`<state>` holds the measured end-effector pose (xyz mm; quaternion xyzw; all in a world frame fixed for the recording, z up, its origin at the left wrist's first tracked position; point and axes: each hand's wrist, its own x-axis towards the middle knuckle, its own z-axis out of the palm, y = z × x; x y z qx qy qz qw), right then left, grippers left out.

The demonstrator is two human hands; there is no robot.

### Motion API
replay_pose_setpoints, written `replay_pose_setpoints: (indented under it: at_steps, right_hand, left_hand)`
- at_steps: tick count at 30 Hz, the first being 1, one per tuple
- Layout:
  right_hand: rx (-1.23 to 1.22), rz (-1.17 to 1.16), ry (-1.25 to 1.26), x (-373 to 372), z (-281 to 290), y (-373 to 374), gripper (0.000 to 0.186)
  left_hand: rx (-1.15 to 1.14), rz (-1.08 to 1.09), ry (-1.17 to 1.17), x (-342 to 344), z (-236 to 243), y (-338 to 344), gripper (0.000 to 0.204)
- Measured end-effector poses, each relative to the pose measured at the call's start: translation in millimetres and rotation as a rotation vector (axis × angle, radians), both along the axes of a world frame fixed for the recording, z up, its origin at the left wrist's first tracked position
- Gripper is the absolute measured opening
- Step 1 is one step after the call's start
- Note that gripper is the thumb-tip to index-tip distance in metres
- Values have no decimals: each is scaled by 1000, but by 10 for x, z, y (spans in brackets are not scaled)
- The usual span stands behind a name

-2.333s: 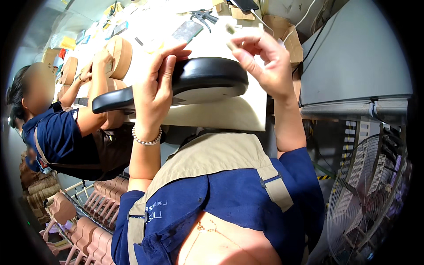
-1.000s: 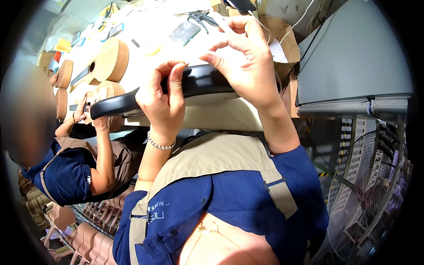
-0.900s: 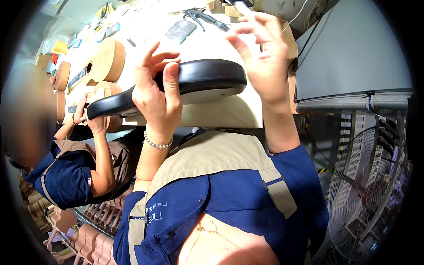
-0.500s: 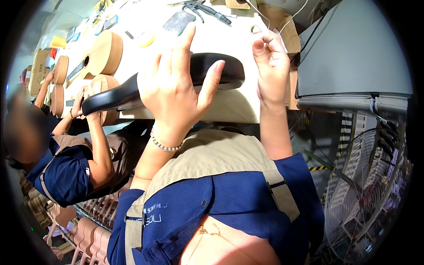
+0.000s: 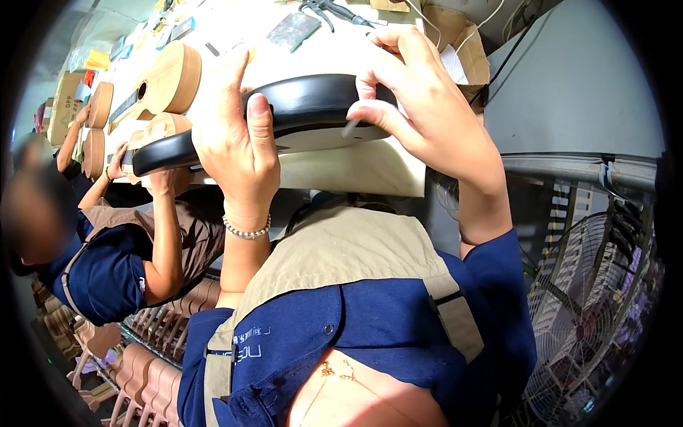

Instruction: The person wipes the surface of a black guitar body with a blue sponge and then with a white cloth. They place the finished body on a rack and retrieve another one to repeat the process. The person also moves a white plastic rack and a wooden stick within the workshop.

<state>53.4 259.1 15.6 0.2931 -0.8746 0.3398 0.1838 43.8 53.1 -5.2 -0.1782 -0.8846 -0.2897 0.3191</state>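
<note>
A glossy black guitar-like body (image 5: 306, 101) is tilted up on its edge over the table, its narrower end toward the left. My left hand (image 5: 235, 139) grips it near the middle, thumb on the near side and the other fingers partly hidden behind. At the right end, my right hand (image 5: 434, 114) is bent over the rim, with thumb and forefinger curled together. A small pale strip (image 5: 348, 129) shows by my right thumb tip, against the body's lower face. What kind of strip it is, I cannot make out.
The pale worktable (image 5: 398, 167) bears wooden ukuleles (image 5: 171, 78), a grey flat pad (image 5: 293, 30) and a black-handled tool (image 5: 331, 11). Close on my left, a co-worker (image 5: 107, 263) handles another instrument. A cardboard box (image 5: 469, 53), grey cabinet (image 5: 569, 85) and fan (image 5: 580, 320) stand right.
My right hand has come left and down from beside the body onto its right end. My left hand has shifted left along the body, which now shows more of its side.
</note>
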Motion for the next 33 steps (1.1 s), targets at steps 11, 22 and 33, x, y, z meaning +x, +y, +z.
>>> replay_pose_setpoints:
  at_steps: [11,22,33]
  right_hand:
    - [-217,-298,-174,-1031,-1419,271,19]
    - [-350,-87,-645,-841,-1968,318,38]
    - [-1575,-589,-486,496,-2866,20,47]
  left_hand:
    - [-18,-8,38,229,-18,31,47]
    - [841,570,7,477,-1193,-1388,77]
    - [1668,40,-278,211,-983,-1287,41]
